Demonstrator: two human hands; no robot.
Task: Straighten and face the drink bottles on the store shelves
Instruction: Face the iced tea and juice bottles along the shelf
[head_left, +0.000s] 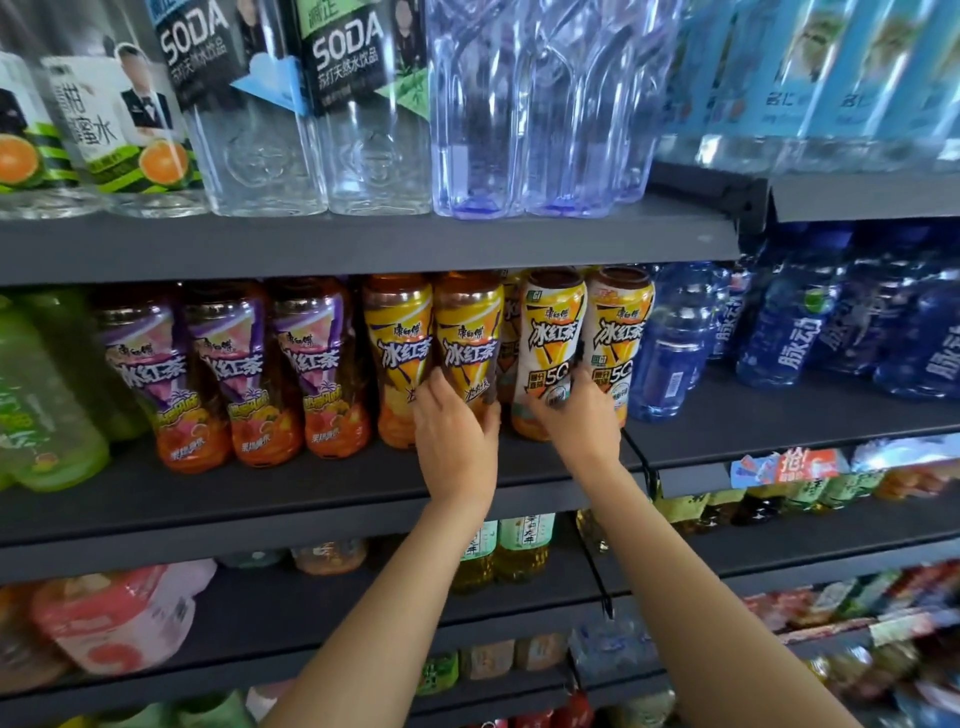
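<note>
Two hands, each on its own upright iced tea bottle.
Left hand (457, 431) grips the yellow bottle (467, 343); right hand (576, 415) grips the white bottle (553, 332) just beside it, labels facing forward.

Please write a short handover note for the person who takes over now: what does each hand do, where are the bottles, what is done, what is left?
Left hand: grips the lower part of a yellow iced tea bottle on the middle shelf.
Right hand: grips the white-label iced tea bottle beside it.
Done: the three purple-label tea bottles stand upright, labels forward.
Left: face these two bottles, then check the dark blue bottles at right, which look turned and uneven.
</note>
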